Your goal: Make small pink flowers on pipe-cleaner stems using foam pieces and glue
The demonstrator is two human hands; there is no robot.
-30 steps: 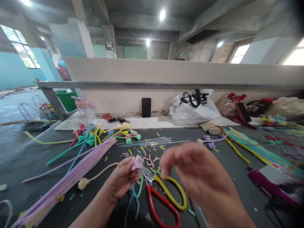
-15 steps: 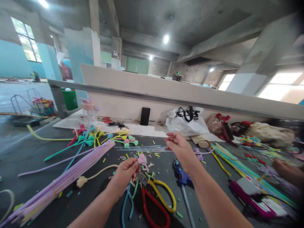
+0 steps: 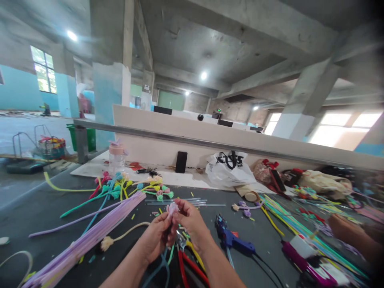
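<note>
A small pale pink flower of fuzzy pipe cleaner [image 3: 172,209] is pinched between my two hands. My left hand [image 3: 159,236] holds it from the left, fingers closed. The fingertips of my right hand [image 3: 192,222] press on it from the right. Beneath my hands lie pliers or cutters with red and yellow handles [image 3: 186,266], partly hidden by my right wrist. Blue pipe cleaner stems [image 3: 160,266] show below my left hand. A blue glue gun [image 3: 237,242] with a clear glue stick rests right of my right forearm.
A bundle of lilac and pink pipe cleaners [image 3: 90,236] crosses the left side. Finished coloured flowers [image 3: 120,188] lie behind it. Clear glue sticks [image 3: 192,203], a phone [image 3: 181,162], a bottle [image 3: 117,158] and a white bag [image 3: 229,170] stand farther back. Another person's hand [image 3: 345,228] is at far right.
My right hand has come down and left from above the glue gun to the pink flower. My left hand still holds the flower. The view has tilted up.
</note>
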